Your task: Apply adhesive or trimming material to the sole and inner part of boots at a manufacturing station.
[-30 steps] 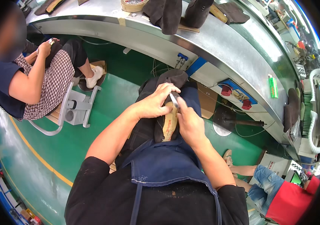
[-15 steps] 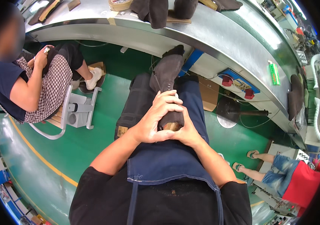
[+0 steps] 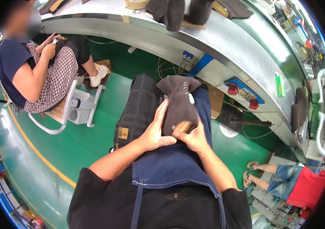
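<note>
A dark brown suede boot upper [image 3: 178, 105] stands over my lap, its flared top away from me and a row of white stitches down its right side. At its near end a tan, wood-like piece [image 3: 183, 126] shows. My right hand [image 3: 195, 133] grips the near right side, thumb on the tan piece and the other fingers mostly hidden behind the boot. Along the left side lies my left hand [image 3: 156, 129], fingers straight against the suede and thumb stretched apart below the near end.
Ahead runs a metal workbench [image 3: 223, 42] bearing more dark boot pieces [image 3: 164, 13] and a tape roll [image 3: 135, 4]. A green-and-white box [image 3: 280, 84] lies on it at right. A seated co-worker [image 3: 36, 72] is at left; another person in red [image 3: 307, 187] stands at lower right.
The boot upper has turned, so its flared top and stitched side now show. My left hand has moved from over its front to its left side, fingers straightened. The right thumb has shifted onto the tan piece.
</note>
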The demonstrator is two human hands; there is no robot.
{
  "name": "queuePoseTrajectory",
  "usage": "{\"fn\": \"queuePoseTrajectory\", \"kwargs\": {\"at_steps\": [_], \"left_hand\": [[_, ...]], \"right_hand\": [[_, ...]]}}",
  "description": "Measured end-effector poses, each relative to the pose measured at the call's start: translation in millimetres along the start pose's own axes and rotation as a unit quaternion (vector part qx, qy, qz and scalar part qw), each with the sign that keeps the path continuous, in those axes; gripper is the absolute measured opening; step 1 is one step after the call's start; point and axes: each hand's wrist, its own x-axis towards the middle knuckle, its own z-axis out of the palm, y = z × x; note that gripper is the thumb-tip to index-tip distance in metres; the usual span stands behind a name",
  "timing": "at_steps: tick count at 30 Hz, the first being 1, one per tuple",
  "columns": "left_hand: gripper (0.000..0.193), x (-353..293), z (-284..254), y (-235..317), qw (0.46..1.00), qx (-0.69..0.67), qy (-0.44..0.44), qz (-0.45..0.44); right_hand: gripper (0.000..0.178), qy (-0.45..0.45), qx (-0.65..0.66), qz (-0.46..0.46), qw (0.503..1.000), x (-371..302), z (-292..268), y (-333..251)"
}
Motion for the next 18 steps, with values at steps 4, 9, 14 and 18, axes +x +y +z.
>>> {"fn": "queuePoseTrajectory", "kwargs": {"at_steps": [4,9,14,18], "left_hand": [[0.113,36.3,3.8,28.6,0.989,-0.122,-0.03,0.073],[0.089,81.3,-13.5,31.3,0.981,-0.113,0.152,0.033],[0.118,117.9,-55.7,-21.5,0.925,-0.232,0.224,-0.201],[0.089,123.7,-41.6,-23.6,0.9,-0.33,0.154,-0.239]], "right_hand": [[0.062,0.141,0.065,-0.035,0.987,13.7,-25.3,-37.1],[0.053,0.108,0.075,-0.043,0.99,-10.4,-131.4,-66.7],[0.049,0.195,0.207,-0.115,0.952,-47.0,-123.7,-90.5],[0.048,0.216,0.157,-0.1,0.959,-129.7,-172.1,-92.2]]}}
